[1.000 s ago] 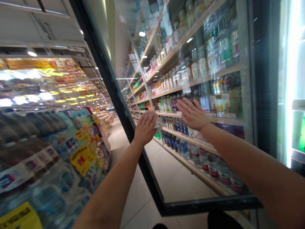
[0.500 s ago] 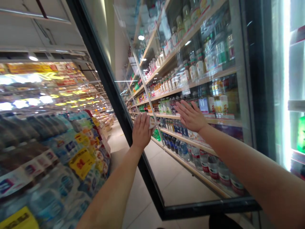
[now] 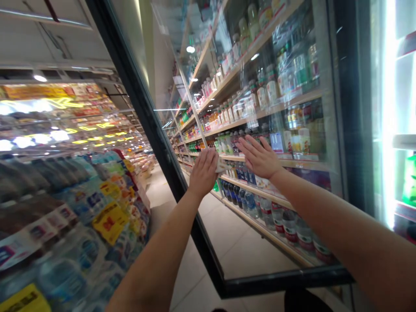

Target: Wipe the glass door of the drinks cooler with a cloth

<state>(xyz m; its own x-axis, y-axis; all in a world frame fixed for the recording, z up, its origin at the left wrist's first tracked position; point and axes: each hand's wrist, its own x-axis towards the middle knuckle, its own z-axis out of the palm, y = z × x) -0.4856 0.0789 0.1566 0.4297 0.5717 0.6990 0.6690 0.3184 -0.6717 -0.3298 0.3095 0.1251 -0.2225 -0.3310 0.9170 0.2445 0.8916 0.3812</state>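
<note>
My left hand (image 3: 204, 172) lies against the pane of a black-framed glass door (image 3: 208, 255), with a pale cloth (image 3: 222, 166) pressed under it. The cloth's edge sticks out to the right of the fingers; the palm hides the rest. Just to the right, my right hand (image 3: 260, 158) rests flat on the same glass, fingers extended and holding nothing. The door stands swung out at an angle, and bottles show on or through its pane.
Left of the door is a stack of packed bottles (image 3: 74, 242) with yellow price signs (image 3: 110, 221). A lit cooler interior (image 3: 406, 143) with shelves is at the right edge. Tiled floor (image 3: 191, 273) lies below, and an aisle runs back beyond the door.
My left hand has slid right across the glass with the cloth, away from the door's left frame and closer to my right hand. My right hand has stayed nearly in place.
</note>
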